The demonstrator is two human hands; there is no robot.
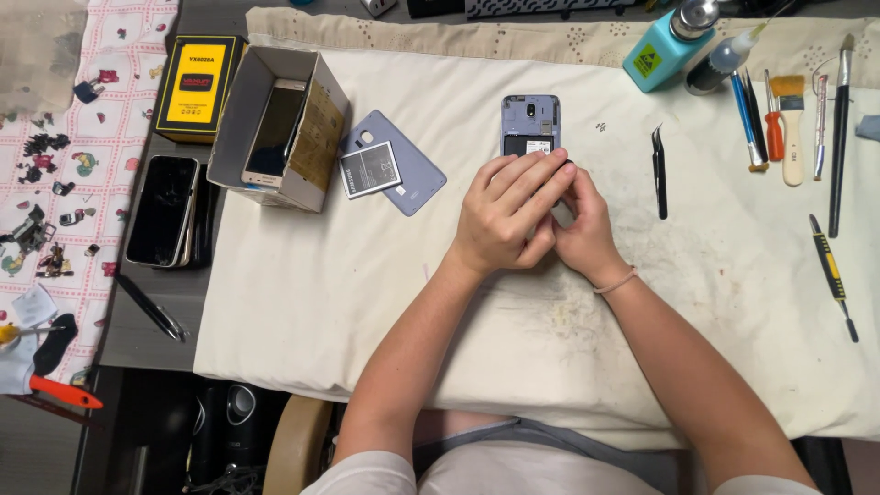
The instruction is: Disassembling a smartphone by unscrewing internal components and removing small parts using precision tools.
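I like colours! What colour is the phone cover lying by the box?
The back cover is greyish lavender, seen from the head camera.

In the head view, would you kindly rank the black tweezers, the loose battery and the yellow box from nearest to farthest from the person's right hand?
From the right hand:
1. Black tweezers, just to its right on the cloth.
2. Loose battery, to the left, lying on the grey back cover.
3. Yellow box, far left, beyond the cardboard box.
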